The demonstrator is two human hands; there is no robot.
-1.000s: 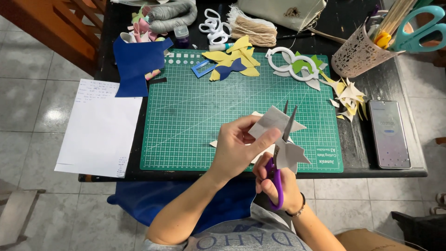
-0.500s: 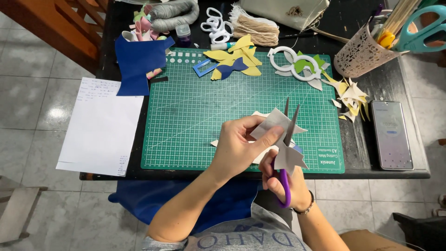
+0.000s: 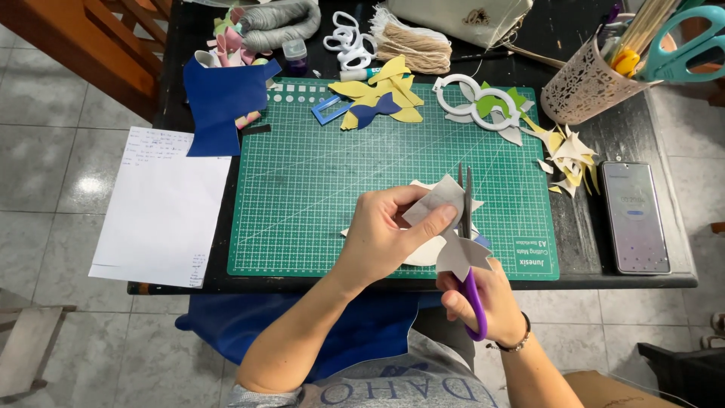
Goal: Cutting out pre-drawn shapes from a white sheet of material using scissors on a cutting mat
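So we've got the pale grey, star-ish cutout of thin craft foam (image 3: 445, 227) held up just above the near edge of the green gridded cutting mat (image 3: 317, 189), at about 5 o'clock on the mat. Our left hand (image 3: 385, 234) is pinching the sheet, thumb on top and fingers curled under, while our right hand (image 3: 483, 298) is closed through the loops of the purple-handled scissors (image 3: 468, 249), blades pointing to 12 o'clock and running up through the foam; blades look nearly shut, though we can't tell exactly. To do this cut well, we'd say feed the foam into the blades by turning it with the left hand rather than twisting the scissors, and keep the thumb well off the cut line, since it sits just beside the blade. Short snips near the points should keep them crisp. Room-wise, there's open mat from 9 to 12 o'clock of our hands. At 3 o'clock lies a dark smartphone (image 3: 636, 217) near the table's right edge, with a heap of cream and yellow offcuts (image 3: 568, 157) at 2 o'clock. The white sheet of paper (image 3: 162, 208) at 9 o'clock hangs over the table's left edge, so elbows should stay clear of it. Yellow and blue foam shapes (image 3: 381, 102) sit at 12 o'clock, well apart.
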